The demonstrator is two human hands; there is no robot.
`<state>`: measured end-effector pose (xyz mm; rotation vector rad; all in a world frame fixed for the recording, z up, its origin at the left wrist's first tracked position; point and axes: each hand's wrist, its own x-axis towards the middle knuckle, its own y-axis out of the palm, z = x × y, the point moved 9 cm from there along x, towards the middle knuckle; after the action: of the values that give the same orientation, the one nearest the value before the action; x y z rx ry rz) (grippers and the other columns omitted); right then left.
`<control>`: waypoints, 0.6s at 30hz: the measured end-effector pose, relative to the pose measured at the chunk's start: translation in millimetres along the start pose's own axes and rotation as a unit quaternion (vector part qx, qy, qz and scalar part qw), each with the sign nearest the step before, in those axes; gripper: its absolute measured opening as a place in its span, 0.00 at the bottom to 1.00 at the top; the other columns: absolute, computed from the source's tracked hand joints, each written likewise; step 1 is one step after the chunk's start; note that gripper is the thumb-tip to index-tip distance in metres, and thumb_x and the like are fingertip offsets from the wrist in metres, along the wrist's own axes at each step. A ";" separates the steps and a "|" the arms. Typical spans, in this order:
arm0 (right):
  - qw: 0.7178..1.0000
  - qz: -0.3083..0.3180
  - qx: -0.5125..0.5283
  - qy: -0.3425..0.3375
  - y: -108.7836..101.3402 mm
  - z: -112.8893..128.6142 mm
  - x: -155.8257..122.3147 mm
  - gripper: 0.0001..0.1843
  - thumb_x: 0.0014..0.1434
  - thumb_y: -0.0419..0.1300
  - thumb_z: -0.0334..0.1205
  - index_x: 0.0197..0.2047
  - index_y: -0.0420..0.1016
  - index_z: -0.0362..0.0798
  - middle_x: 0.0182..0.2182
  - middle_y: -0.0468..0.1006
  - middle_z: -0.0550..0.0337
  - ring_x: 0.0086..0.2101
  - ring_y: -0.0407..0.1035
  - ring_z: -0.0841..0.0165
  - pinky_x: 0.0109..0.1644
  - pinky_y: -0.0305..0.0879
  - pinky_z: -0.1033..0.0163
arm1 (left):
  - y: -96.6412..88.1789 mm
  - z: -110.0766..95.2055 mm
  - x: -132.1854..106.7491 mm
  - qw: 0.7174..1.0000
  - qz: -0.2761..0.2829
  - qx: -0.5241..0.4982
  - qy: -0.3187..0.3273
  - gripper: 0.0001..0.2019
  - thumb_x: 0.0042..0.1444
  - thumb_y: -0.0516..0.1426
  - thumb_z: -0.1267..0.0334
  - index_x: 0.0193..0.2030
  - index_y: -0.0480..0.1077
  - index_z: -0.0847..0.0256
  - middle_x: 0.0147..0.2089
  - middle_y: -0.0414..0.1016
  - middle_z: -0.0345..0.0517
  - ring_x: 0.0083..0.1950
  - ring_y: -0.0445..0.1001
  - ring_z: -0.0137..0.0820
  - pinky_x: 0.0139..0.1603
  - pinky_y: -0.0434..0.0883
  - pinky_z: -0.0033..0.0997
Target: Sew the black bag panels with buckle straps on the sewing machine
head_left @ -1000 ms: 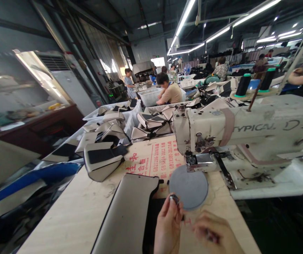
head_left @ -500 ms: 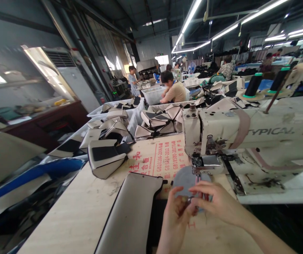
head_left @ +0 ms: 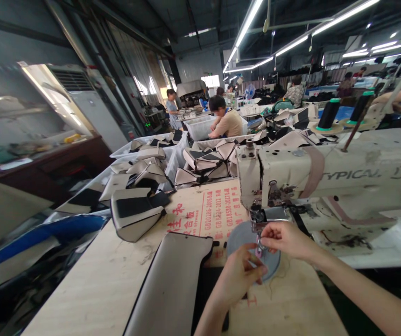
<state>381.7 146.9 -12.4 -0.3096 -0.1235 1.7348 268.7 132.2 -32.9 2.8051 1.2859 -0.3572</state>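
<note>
both pinched narrow at centre frame: right hand point(head_left: 284, 239) nearer the needle area point(head_left: 259, 223), directly above, left hand point(head_left: 242, 273) just below; held item too small to tell.

L hand point(head_left: 241, 272): raised from lower edge, fingers curled, tips pinched together.
R hand point(head_left: 284, 239): forearm extended in from right, thumb & forefinger pinched, close to L fingertips.

A flat grey disc point(head_left: 238, 234) lies on the wooden tabletop beneath the needle head of a cream sewing machine point(head_left: 326, 179) — partly covered by fingers. Something small and pinkish point(head_left: 258, 250) sits at the needle — too small to identify.
</note>
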 end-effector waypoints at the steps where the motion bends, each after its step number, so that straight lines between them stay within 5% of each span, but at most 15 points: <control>1: 0.999 -0.002 0.040 0.011 -1.8 -5.9 1.2 0.18 0.49 0.59 0.50 0.33 0.68 0.42 0.26 0.71 0.60 0.26 0.68 0.72 0.31 0.64 0.66 | 1.0 2.3 3.1 1.000 0.000 0.003 0.001 0.22 0.46 0.59 0.63 0.49 0.64 0.63 0.30 0.70 0.42 0.24 0.67 0.24 0.25 0.64 0.23; 6: 0.994 -0.004 0.103 0.027 -8.1 -15.2 0.2 0.22 0.47 0.60 0.53 0.34 0.67 0.41 0.28 0.71 0.60 0.27 0.67 0.73 0.34 0.65 0.65 | -4.6 0.3 14.7 0.995 -0.074 0.060 0.037 0.11 0.49 0.56 0.58 0.34 0.73 0.64 0.24 0.68 0.40 0.22 0.63 0.24 0.24 0.61 0.22; 10: 0.999 -0.018 0.025 -0.009 -17.0 -12.2 2.7 0.21 0.50 0.57 0.53 0.34 0.68 0.41 0.28 0.72 0.59 0.28 0.66 0.73 0.32 0.64 0.67 | -17.1 -11.7 17.1 0.980 -0.159 0.095 0.079 0.12 0.51 0.55 0.56 0.27 0.72 0.64 0.26 0.68 0.41 0.26 0.64 0.25 0.26 0.61 0.22; 18: 0.980 -0.124 -0.156 -0.024 -44.2 -20.7 36.3 0.15 0.53 0.53 0.48 0.33 0.72 0.45 0.30 0.75 0.59 0.32 0.68 0.69 0.38 0.62 0.65 | -3.1 -40.5 18.0 0.931 -0.245 0.210 0.170 0.09 0.57 0.49 0.63 0.34 0.70 0.60 0.39 0.67 0.45 0.37 0.68 0.29 0.34 0.65 0.26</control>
<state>423.5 188.9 -26.0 -0.4620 -0.4528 1.4740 285.5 152.8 2.7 2.9258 2.2454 -0.1710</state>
